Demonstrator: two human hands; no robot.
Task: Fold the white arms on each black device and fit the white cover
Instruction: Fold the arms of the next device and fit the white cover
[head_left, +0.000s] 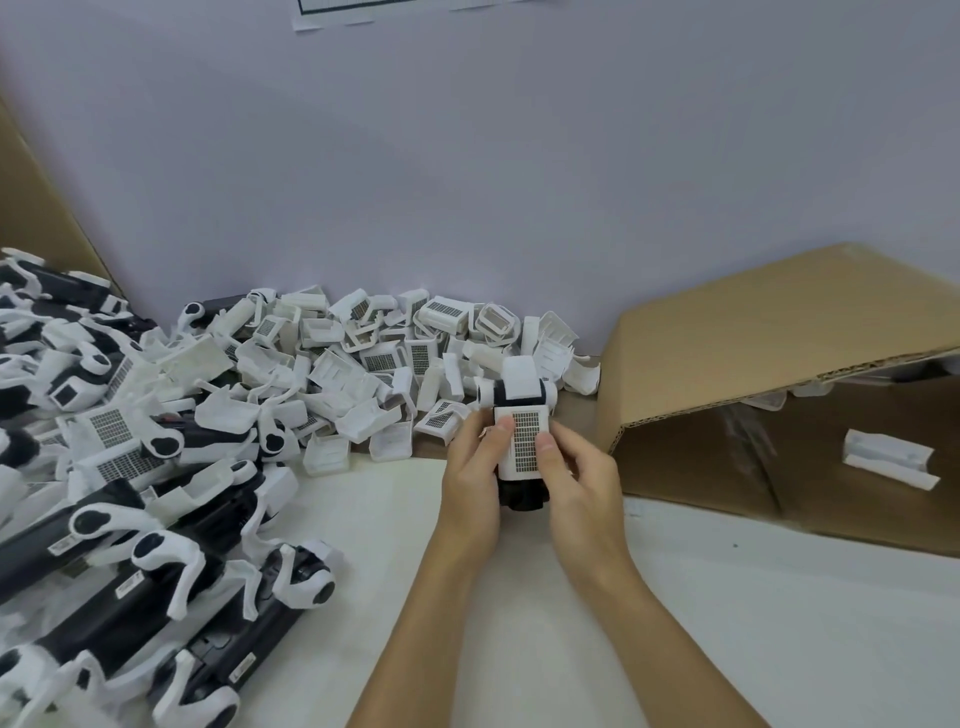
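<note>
Centrally, left hand (475, 478) and right hand (576, 480) grip one black device (522, 493) with folded white arms, thumbs pressing its white grid-patterned plastic cover (522, 439). Loose white covers (363, 353) heap far left; brown cardboard box (779, 353) right.

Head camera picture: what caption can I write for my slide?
Both hands press a white cover onto a black device beside piled covers.

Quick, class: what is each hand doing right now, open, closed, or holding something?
Left hand: grips the black device, thumb on its white cover.
Right hand: grips the same device, thumb pressing the cover.
</note>
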